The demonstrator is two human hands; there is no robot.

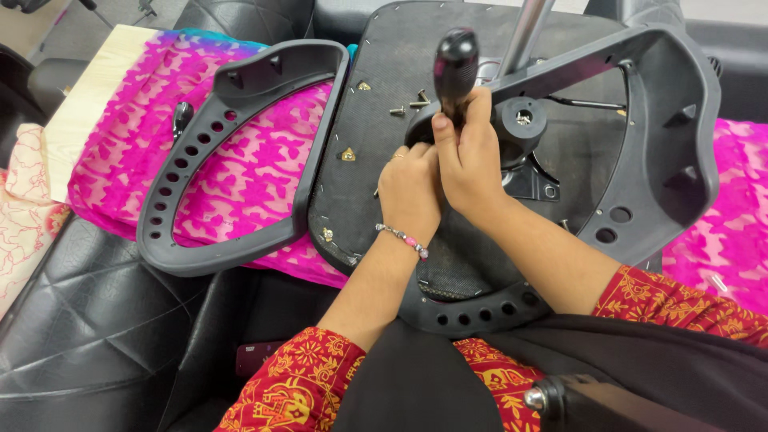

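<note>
Red patterned sleeves sit nearest me at the bottom of the view, and from them both forearms reach up onto the underside of the upturned seat base (pixel 376 96), a dark board lying on a pink patterned cloth (pixel 248 176) over the surface. My right hand (pixel 472 156) is closed around the shaft just below the screwdriver handle (pixel 456 64), which stands nearly upright over the black seat mechanism (pixel 520 128); my left hand (pixel 410 192), with a beaded bracelet at the wrist, is curled shut just beside it, touching the right hand and seemingly steadying the tip, though I cannot see the tip itself. Several loose screws (pixel 410 104) lie on the board just beyond my knuckles, and I judge these the first risk: a nudge from either hand could roll them off into the cloth. If the driver tilts, the tip could slip from the screw head and jab my left fingers, which sit very close. One armrest (pixel 680 136) is mounted on the right, while the other armrest (pixel 232 160) lies loose on the cloth to the left, overhanging the near edge, so a bump might tip it down. The metal column (pixel 524 32) rises at the far side.
</note>
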